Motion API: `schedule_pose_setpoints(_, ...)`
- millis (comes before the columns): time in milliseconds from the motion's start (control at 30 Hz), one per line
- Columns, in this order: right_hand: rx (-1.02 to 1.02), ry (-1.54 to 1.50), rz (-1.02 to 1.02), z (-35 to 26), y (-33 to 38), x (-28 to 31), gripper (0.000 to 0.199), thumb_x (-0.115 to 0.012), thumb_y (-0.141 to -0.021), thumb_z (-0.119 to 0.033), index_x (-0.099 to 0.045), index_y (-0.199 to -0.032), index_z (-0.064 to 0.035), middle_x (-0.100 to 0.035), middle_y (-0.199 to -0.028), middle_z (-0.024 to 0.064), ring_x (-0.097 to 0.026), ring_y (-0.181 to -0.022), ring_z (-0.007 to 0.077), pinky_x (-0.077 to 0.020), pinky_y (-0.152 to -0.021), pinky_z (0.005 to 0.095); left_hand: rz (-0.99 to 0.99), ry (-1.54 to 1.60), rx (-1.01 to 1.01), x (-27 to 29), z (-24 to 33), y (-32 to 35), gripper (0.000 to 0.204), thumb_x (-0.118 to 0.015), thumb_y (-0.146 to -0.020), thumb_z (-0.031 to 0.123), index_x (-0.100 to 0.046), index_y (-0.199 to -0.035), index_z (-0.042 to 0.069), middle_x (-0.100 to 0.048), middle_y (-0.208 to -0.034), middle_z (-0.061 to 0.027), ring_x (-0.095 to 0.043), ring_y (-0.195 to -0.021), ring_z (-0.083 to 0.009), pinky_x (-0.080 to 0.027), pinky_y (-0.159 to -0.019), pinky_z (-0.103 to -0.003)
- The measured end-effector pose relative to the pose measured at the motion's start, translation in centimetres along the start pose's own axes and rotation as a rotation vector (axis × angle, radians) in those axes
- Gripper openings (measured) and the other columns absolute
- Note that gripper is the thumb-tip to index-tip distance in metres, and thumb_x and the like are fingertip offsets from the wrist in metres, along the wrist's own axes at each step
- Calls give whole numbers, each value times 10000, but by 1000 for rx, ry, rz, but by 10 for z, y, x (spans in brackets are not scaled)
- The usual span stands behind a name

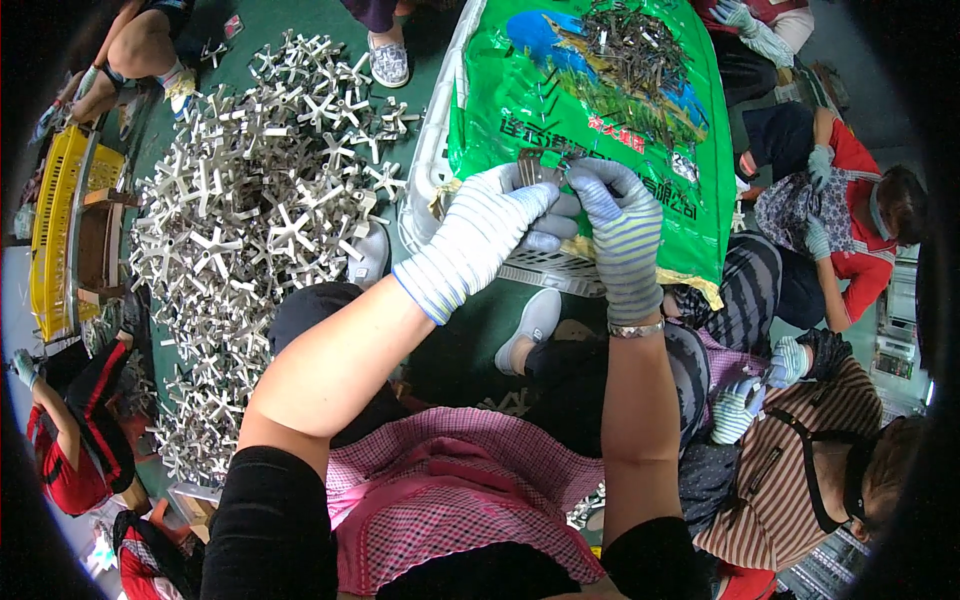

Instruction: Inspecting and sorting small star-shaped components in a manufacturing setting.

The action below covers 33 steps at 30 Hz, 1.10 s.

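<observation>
Both my hands wear striped work gloves and meet over the near part of a green printed sack (480, 100). My left hand (490, 225) is closed on several thin, dark metal strips (537, 170) that stick up above its fingers. Close beside it, my right hand (625, 230) pinches thumb and fingers together at the strips' right side. What that pinch holds is too small to make out. A heap of similar dark, narrow pieces (640, 55) lies on the far part of the sack.
Under the sack stands a white plastic crate (430, 185). A large heap of grey, star-shaped metal parts (290, 190) covers the floor at left, beyond it a yellow crate (60, 230). Gloved co-workers sit at right, one in a striped top (790, 470); others are at left.
</observation>
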State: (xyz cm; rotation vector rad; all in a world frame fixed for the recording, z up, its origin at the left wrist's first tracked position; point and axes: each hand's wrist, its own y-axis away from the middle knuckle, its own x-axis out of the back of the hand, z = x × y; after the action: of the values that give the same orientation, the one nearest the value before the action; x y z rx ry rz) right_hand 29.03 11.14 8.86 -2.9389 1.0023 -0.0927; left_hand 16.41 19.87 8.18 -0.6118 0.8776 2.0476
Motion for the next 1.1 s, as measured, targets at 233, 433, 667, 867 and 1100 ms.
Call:
schedule_pose_setpoints(233, -108, -134, 31, -1, 2, -12, 156, -653, -839, -97, -625, -947, 11, -663, -832, 68, -620, -684, 95, -520, -591, 227, 44, -136, -126, -10, 4, 9, 235, -532, -920, 127, -553, -1120, 5, -627, -937, -72, -618, -720, -117, -487, -531, -198)
schedule_pose_setpoints(433, -74, -106, 130, 3, 5, -28, 149, -654, -845, -111, -619, -936, 1, -664, -823, 72, -615, -612, 86, -527, -512, 227, 96, -241, -194, -6, 1, 7, 190, -529, -913, 106, -559, -1065, -4, -637, -907, -73, -621, -688, -108, -492, -523, -201)
schedule_pose_setpoints(667, 88, -123, 261, 18, 5, -39, 196, -665, -830, -61, -608, -1006, 3, -648, -887, 73, -606, -763, 103, -523, -679, 241, 78, -252, -237, -2, 2, 7, 202, -527, -909, 78, -547, -1090, -10, -637, -896, -62, -633, -711, -111, -522, -559, -216)
schedule_pose_setpoints(867, 71, -112, 214, 12, 3, -37, 183, -630, -852, -54, -608, -1028, -8, -642, -916, 67, -592, -780, 92, -511, -694, 231, 100, -429, -205, -3, 4, 7, 205, -540, -906, 106, -559, -1078, -3, -636, -888, -44, -626, -719, -95, -516, -557, -217)
schedule_pose_setpoints(1100, 81, -12, 143, 9, 1, -30, 160, -601, -860, -45, -609, -1016, -11, -618, -885, 35, -554, -739, 68, -478, -672, 220, 69, -358, -214, -1, 1, 7, 174, -522, -928, 142, -556, -1053, 26, -613, -836, -25, -574, -640, -65, -488, -520, -190)
